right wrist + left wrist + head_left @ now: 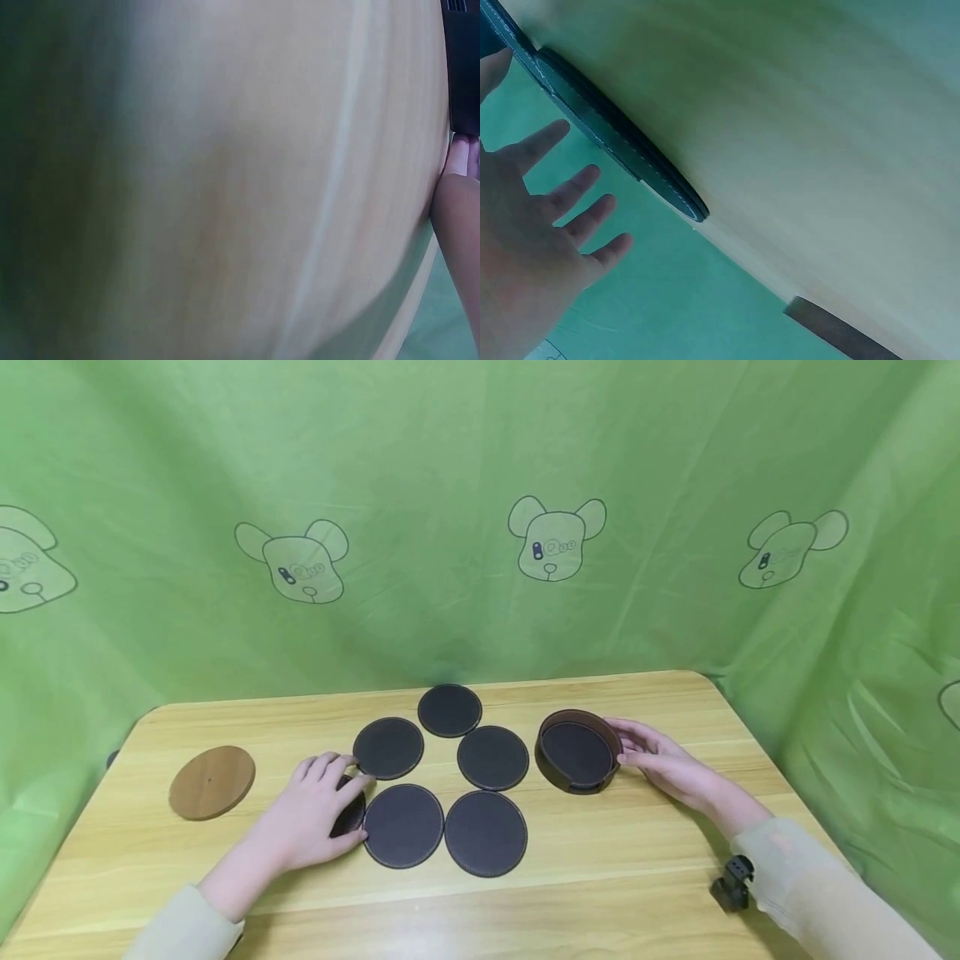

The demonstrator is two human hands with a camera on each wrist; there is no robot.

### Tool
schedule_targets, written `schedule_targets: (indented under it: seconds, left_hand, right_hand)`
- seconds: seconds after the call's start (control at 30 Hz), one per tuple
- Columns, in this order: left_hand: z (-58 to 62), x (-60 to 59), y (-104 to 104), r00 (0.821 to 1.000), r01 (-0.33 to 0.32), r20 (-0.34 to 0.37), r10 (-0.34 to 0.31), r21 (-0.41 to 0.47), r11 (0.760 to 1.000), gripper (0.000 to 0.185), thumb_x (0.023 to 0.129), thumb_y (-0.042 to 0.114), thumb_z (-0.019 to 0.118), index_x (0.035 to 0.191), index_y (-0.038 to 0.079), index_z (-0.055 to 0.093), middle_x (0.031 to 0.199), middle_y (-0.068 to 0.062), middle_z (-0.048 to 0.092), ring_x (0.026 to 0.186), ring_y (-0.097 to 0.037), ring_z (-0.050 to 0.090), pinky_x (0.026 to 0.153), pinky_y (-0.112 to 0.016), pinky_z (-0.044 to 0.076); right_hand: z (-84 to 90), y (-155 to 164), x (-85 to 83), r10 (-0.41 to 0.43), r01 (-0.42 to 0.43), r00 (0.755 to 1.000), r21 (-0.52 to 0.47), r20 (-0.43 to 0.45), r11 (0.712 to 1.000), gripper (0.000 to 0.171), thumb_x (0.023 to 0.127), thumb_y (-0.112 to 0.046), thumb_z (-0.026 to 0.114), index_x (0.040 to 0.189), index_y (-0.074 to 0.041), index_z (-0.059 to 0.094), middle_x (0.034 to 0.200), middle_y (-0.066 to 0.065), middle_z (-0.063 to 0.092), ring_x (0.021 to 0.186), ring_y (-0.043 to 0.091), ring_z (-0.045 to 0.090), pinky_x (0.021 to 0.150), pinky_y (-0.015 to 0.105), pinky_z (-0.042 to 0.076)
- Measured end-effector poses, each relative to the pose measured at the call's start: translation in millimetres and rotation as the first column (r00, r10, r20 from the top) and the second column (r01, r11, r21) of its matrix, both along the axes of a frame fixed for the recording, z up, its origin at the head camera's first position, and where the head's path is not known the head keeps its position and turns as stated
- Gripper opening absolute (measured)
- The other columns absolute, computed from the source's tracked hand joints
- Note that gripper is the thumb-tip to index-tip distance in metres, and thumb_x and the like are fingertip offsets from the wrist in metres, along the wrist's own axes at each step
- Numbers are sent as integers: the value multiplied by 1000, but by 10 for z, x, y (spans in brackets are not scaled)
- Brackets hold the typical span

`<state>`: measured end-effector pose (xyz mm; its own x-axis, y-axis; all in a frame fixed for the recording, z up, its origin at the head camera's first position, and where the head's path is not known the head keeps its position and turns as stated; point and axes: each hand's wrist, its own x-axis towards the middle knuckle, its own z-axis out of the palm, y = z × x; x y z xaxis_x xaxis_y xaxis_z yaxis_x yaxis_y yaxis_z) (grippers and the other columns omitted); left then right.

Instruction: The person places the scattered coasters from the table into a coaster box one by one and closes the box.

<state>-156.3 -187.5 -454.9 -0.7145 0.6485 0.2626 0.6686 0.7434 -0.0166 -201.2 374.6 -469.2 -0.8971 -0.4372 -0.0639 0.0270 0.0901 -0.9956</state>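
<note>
My left hand (318, 814) reaches over a dark round coaster (349, 810) and partly hides it. Its fingers are spread and fairly straight in the left wrist view, beside the stitched coaster edges (622, 131). My right hand (660, 764) holds the right side of a round dark coaster holder (549, 768), with thumb and fingers at its outer wall. A black disc (577, 753) lies inside the holder, which has a brown inner wall and a notch at the front. In the right wrist view only the dark holder wall (463, 75) and part of the hand show.
Between the hands lie several black stitched coasters, among them a back one (450, 710) and a front one (486, 833). A brown wooden disc (212, 782) rests on the left of the wooden table (600, 877). Green fabric (450, 610) hangs behind.
</note>
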Motion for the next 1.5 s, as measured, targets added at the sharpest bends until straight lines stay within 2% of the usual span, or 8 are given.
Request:
schedule_targets:
  seconds: [0.3, 0.6, 0.8, 1.13, 1.5]
  left_hand:
    - [13, 66, -72, 999, -31, 42, 31, -13, 999, 69, 79, 53, 83, 134, 14, 67, 135, -19, 59, 127, -42, 55, 105, -60, 47]
    - [4, 79, -91, 990, -70, 118, 73, -22, 997, 76, 77, 55, 84, 140, 16, 64, 135, -18, 58, 122, -39, 58, 89, -56, 54]
    - [-17, 60, -97, 982, -88, 161, 96, -54, 995, 77, 78, 53, 83, 143, 17, 62, 139, -19, 57, 125, -38, 57, 86, -58, 55]
    - [7, 55, -108, 982, -85, 166, 94, -62, 994, 71, 80, 45, 81, 143, 18, 62, 139, -17, 57, 124, -37, 57, 84, -58, 55]
    - [5, 29, -143, 983, -78, 164, 87, -65, 995, 69, 82, 46, 77, 144, 19, 62, 140, -16, 58, 125, -37, 57, 87, -58, 54]
  right_hand:
    - [-7, -1, 2, -1, 1, 1000, -8, 1, 1000, 57, 107, 3, 51, 161, -2, 35, 146, -16, 58, 133, -4, 57, 107, 11, 46]
    - [22, -16, 9, -11, 11, 1000, 6, 21, 1000, 57, 107, 1, 53, 161, -1, 34, 146, -17, 57, 133, -4, 56, 107, 10, 44]
    - [20, -12, 5, -11, 11, 1000, 1, 24, 1000, 57, 107, 1, 52, 161, -2, 34, 146, -17, 57, 133, -5, 56, 108, 10, 44]
    - [7, -14, 14, -4, 4, 1000, -13, 14, 1000, 57, 107, 2, 52, 161, -1, 35, 146, -17, 57, 133, -4, 57, 107, 10, 45]
    - [38, -26, 16, -4, 4, 1000, -2, 10, 1000, 57, 107, 1, 52, 161, -1, 35, 147, -16, 58, 133, -4, 57, 107, 10, 44]
